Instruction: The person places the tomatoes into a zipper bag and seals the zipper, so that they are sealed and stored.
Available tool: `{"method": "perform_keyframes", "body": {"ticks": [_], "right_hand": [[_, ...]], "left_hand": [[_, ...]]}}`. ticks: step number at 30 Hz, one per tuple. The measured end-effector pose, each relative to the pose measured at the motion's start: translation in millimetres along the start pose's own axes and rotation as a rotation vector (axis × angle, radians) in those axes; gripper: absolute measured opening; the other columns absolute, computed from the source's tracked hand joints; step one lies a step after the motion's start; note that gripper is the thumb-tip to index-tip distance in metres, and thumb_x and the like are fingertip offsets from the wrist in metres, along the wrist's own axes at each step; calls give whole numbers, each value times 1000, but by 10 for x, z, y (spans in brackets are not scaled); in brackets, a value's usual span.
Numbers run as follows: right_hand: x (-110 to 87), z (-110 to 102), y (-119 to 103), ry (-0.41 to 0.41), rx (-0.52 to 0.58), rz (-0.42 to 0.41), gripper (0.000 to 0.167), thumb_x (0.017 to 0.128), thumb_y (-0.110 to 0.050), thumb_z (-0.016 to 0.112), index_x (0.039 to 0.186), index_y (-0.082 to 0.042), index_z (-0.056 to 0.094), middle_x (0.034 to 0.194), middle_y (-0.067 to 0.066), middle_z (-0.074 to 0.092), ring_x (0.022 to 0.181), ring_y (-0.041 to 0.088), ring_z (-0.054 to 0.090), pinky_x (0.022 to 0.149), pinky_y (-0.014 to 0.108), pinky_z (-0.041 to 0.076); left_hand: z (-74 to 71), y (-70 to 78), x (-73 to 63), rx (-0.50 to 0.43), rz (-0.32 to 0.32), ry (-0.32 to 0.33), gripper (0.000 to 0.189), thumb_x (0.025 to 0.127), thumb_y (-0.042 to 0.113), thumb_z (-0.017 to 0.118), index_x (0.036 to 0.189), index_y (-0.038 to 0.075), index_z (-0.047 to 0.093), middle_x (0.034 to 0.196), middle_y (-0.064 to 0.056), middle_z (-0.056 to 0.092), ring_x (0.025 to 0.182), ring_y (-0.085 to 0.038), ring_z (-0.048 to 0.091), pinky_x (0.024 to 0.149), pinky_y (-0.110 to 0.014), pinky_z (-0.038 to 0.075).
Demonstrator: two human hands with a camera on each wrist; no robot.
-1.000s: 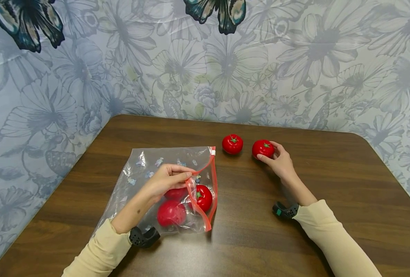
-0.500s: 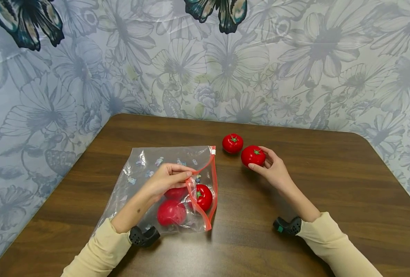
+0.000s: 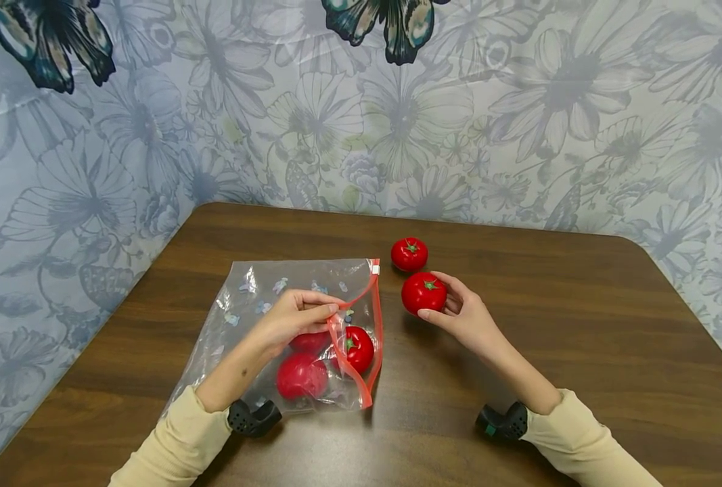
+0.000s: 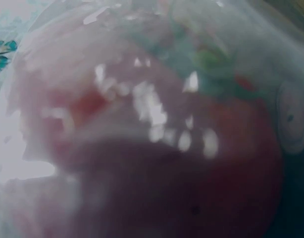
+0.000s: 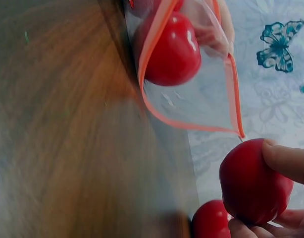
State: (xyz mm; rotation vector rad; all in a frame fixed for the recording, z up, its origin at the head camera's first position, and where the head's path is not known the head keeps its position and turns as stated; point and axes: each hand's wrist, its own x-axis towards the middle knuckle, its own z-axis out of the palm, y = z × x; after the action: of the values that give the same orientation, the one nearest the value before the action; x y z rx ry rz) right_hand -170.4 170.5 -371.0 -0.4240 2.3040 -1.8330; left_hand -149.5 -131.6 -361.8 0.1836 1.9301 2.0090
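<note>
My left hand (image 3: 296,318) pinches the upper edge of a clear zip bag (image 3: 287,277) by its orange-red rim, and the mouth gapes toward the right. Inside the bag lie several red tomatoes, one of them (image 3: 358,350) just within the mouth. A tomato (image 3: 424,293) is gripped between the thumb and fingers of my right hand (image 3: 467,318), right of the bag and apart from it. In the right wrist view this held tomato (image 5: 255,182) shows below the bag's opening (image 5: 191,125). The left wrist view is blurred by plastic close to the lens.
Another tomato (image 3: 409,254) stands on the wooden table (image 3: 580,325) behind the held one, near the far edge. A white slider (image 3: 375,268) sits at the bag's far corner. Behind the table hangs a flowered cloth (image 3: 361,135) with butterflies.
My right hand has lifted the tomato off the table and carried it left and nearer, toward the bag's mouth. The left hand and the bag have stayed in place.
</note>
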Motion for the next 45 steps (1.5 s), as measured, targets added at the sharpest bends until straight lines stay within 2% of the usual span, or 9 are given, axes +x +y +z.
{"method": "perform_keyframes", "body": {"ticks": [7,14,18,25,38,45], "right_hand": [[-15,164,45,-43,-53,-19,68,80,-10,75,139,-5,40,134,16,45,116,32,51,90,36,45],[-7,306,68,-108,-129,-59,69,78,-10,77,137,-5,43,129,17,50,112,32,55,89,38,46],[-1,366,73,-142,-127,-95,69,77,-9,77,137,-3,43,128,17,51,111,31,55,88,37,47],[29,462,109,-151,-124,-100,70,77,-6,77,138,0,42,131,20,48,112,32,54,89,37,47],[54,500,167,-169,-221,-153,73,76,-6,78,138,-2,40,129,19,49,115,31,53,89,36,47],[56,456,139,-255,-263,-160,76,79,-8,76,142,0,34,135,20,44,120,33,47,91,39,45]], "left_hand": [[-5,-10,-41,-3,-12,7,30,90,4,62,114,-14,59,88,-16,68,78,-21,68,75,-34,54],[-12,-17,-26,-8,-13,-7,32,90,6,62,115,-14,59,89,-16,68,80,-22,68,77,-34,53],[4,-3,-19,-6,-16,-4,31,90,5,62,115,-14,59,89,-15,68,80,-23,68,77,-34,53],[19,8,-5,3,-19,-1,31,90,5,62,115,-13,59,90,-15,68,80,-21,68,76,-34,53],[26,11,10,14,-19,3,31,90,5,62,115,-13,59,93,-16,68,77,-18,67,76,-33,53],[22,13,15,3,-12,9,30,90,3,62,114,-14,59,90,-14,68,76,-17,67,76,-34,54]]}}
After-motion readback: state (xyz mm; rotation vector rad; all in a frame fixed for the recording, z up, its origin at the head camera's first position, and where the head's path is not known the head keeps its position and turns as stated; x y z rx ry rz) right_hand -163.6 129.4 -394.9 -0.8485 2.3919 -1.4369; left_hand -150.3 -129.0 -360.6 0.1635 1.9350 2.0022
